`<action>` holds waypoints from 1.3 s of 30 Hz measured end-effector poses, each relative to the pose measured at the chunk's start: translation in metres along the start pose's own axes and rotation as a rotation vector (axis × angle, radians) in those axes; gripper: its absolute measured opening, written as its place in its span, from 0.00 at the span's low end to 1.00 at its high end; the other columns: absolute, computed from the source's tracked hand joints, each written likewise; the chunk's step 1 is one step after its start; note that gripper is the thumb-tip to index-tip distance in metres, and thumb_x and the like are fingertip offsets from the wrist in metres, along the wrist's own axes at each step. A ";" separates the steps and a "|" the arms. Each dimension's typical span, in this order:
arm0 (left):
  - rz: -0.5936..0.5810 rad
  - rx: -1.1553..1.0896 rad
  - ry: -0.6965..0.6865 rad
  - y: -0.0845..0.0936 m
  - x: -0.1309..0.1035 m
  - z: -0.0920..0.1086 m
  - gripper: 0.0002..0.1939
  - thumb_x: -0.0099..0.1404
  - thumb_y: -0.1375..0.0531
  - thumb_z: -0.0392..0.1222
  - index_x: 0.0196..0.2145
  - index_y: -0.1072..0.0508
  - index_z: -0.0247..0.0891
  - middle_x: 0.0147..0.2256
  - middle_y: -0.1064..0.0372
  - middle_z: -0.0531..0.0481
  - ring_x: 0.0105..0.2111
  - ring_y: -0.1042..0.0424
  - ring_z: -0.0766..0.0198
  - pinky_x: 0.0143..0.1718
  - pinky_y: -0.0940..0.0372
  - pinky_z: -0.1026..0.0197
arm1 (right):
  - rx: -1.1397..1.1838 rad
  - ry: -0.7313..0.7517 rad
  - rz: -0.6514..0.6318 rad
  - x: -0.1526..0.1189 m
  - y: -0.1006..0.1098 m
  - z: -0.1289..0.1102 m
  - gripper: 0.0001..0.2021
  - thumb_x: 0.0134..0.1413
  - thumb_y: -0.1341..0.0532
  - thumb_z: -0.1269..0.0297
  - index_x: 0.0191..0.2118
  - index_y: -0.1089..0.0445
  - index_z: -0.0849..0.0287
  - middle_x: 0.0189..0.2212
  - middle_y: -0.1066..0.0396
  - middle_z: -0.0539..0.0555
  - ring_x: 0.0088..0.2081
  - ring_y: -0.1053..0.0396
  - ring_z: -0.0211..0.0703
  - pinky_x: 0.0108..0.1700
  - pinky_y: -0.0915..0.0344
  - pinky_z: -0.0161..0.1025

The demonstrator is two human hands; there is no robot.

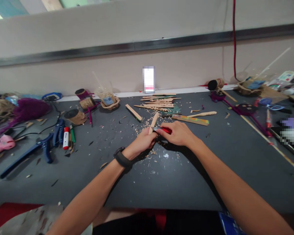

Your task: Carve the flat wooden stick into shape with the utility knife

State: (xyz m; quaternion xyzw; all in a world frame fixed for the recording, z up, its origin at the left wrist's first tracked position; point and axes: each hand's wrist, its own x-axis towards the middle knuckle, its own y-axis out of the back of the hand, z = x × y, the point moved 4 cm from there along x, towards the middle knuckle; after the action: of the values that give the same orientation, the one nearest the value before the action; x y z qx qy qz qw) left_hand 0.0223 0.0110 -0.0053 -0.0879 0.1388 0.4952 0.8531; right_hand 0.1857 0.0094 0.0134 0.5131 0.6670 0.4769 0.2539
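My left hand (147, 139) is closed round the lower part of a pale wooden stick (155, 120), whose upper end points away from me. In my right hand (177, 133) is a red-handled knife (167, 130), its handle partly covered by my fingers. The blade lies against the stick close to my left thumb. Wood shavings are scattered on the dark table (137, 186) around and beneath both hands. Just beyond them lies a pile of carved wooden sticks (159, 103). A patterned flat wood strip (190, 120) and a carved stick (204, 114) rest to the right.
At left lie a blue clamp (46, 147), a red-and-white marker (66, 138), a pink glue gun (3, 146) and purple mesh (30, 109). A plastic cup (107, 98) stands near the wall. Purple rods with round dark pieces (246, 109) and a phone-like device (291, 137) are at right.
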 end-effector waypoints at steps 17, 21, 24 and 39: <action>0.068 -0.231 0.089 -0.003 -0.006 0.008 0.09 0.69 0.42 0.34 0.46 0.33 0.40 0.26 0.43 0.61 0.15 0.47 0.76 0.15 0.54 0.68 | 0.093 -0.245 0.260 0.001 0.020 0.044 0.27 0.72 0.52 0.35 0.31 0.36 0.52 0.23 0.34 0.51 0.27 0.40 0.45 0.33 0.52 0.42; 0.067 -0.170 0.075 -0.001 -0.003 0.004 0.03 0.73 0.43 0.38 0.44 0.31 0.39 0.24 0.41 0.60 0.15 0.46 0.75 0.14 0.53 0.68 | 0.104 -0.116 0.160 0.001 0.015 0.022 0.25 0.72 0.50 0.38 0.31 0.36 0.52 0.23 0.33 0.51 0.28 0.38 0.45 0.34 0.50 0.42; 0.069 -0.088 0.024 -0.001 -0.001 0.002 0.06 0.73 0.42 0.39 0.36 0.35 0.40 0.22 0.41 0.61 0.14 0.46 0.75 0.15 0.51 0.68 | 0.068 -0.108 0.084 0.000 0.009 0.009 0.24 0.72 0.49 0.39 0.33 0.32 0.52 0.24 0.30 0.52 0.29 0.36 0.46 0.33 0.49 0.41; 0.115 0.133 -0.032 0.002 0.002 -0.003 0.09 0.68 0.42 0.40 0.30 0.37 0.41 0.17 0.48 0.61 0.16 0.52 0.72 0.20 0.56 0.65 | -0.087 -0.024 0.002 0.005 -0.001 0.012 0.26 0.72 0.49 0.38 0.41 0.21 0.50 0.31 0.21 0.54 0.33 0.29 0.49 0.34 0.51 0.41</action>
State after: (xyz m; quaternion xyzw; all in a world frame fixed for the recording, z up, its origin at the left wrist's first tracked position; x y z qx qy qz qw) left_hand 0.0208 0.0132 -0.0087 -0.0149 0.1627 0.5346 0.8292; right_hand 0.1935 0.0186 0.0078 0.5077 0.6421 0.4996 0.2834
